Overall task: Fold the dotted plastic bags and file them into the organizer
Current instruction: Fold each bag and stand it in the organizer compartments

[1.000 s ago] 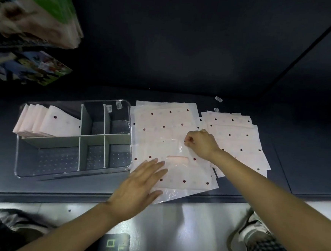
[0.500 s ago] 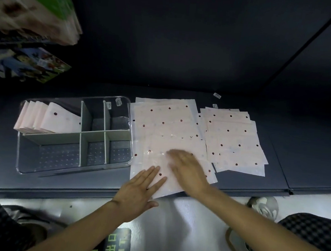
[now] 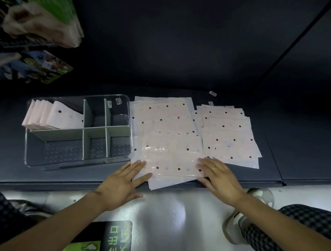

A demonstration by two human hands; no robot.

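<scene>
Two flat hands rest on the work: my left hand (image 3: pixel 125 178) lies with straight, spread fingers on the near left corner of the topmost pale pink plastic bag with dark red dots (image 3: pixel 170 155), and my right hand (image 3: pixel 219 178) lies with straight fingers on its near right corner. Neither hand grasps anything; both are released and press down. This bag lies flat on top of a stack of similar dotted bags (image 3: pixel 161 115) at the middle of the dark grey shelf surface (image 3: pixel 297 155), and its near edge overhangs the shelf's front lip. A second stack of dotted pink bags (image 3: pixel 229 134) lies just to the right, overlapping slightly with the middle stack. The clear plastic organizer with grey dividers (image 3: pixel 105 128) stands just left of the middle stack, touching or nearly touching it. Its far left compartment holds several folded dotted bags (image 3: pixel 48 116) standing on edge and leaning left. The other compartments show only the perforated floor. Below the shelf, a green and black floor sign (image 3: pixel 112 242) lies on the light floor between my arms.
</scene>
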